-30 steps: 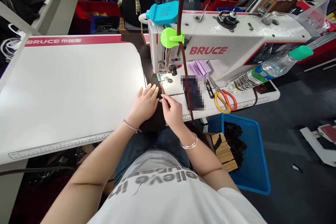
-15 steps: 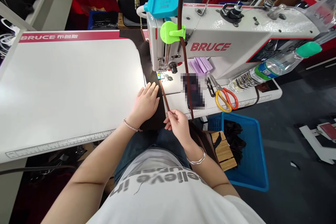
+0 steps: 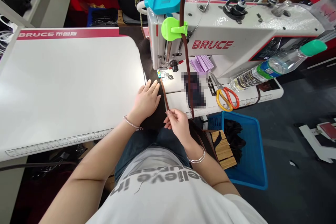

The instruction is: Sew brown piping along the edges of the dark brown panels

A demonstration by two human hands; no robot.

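My left hand [image 3: 147, 101] lies flat, fingers stretched forward, on a dark piece of material [image 3: 157, 118] in front of the sewing machine [image 3: 215, 38]. A narrow brown strip [image 3: 164, 94] runs from the presser foot [image 3: 159, 75] back toward my body. Its near end is pinched between the thumb and fingers of my right hand [image 3: 179, 125], low at the table's front edge. The machine's head hides the spot under the needle. Another brown strip [image 3: 186, 56] hangs down past a green round clip [image 3: 173, 28] in front of the machine.
Right of the needle lie purple papers [image 3: 201, 63], a blurred-out dark object [image 3: 195, 91], orange-and-yellow-handled scissors [image 3: 227, 98] and a tilted bottle [image 3: 273, 68]. A blue basket [image 3: 258, 154] stands below right. The white table [image 3: 70, 87] spreads left. Another person [image 3: 133, 0] is behind the machine.
The view has shifted slightly, so the machine sits a little higher and further right. Both hands keep nearly the same place and hold.
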